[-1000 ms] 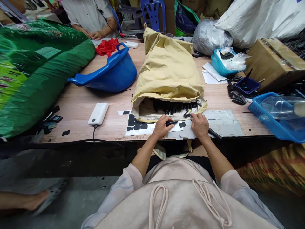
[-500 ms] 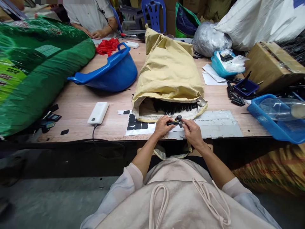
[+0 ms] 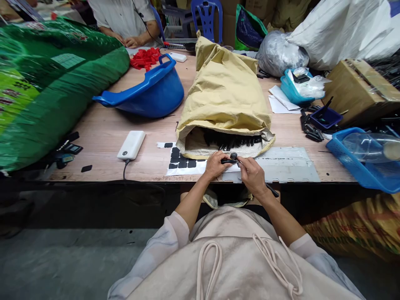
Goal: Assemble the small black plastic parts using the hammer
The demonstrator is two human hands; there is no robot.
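Note:
My left hand (image 3: 215,165) is closed on a slim black piece (image 3: 227,161) at the table's front edge. My right hand (image 3: 251,175) pinches close beside it, thumb and finger together at the piece's right end. A small round black knob (image 3: 233,156) shows between the two hands; which hand supports it is unclear. The dark end of a rod-like handle (image 3: 272,190) shows past my right wrist; its other end is hidden. Just behind the hands lies a yellow sack (image 3: 225,91), its mouth facing me, with many black pieces (image 3: 231,141) inside. Left of my left hand is a white sheet of black rounded-square stickers (image 3: 178,159).
A grey flat panel (image 3: 290,164) lies to the right of my hands. A white power bank (image 3: 131,145) with a cable and a blue basin (image 3: 146,93) are leftward. A blue basket (image 3: 362,162) stands right, a green bag (image 3: 62,83) far left. Across the table sits another person (image 3: 125,21).
The view has shifted slightly. The dark handle end now shows past my right wrist, and the yellow spot by the knob is no longer visible. Both hands stay together at the black piece.

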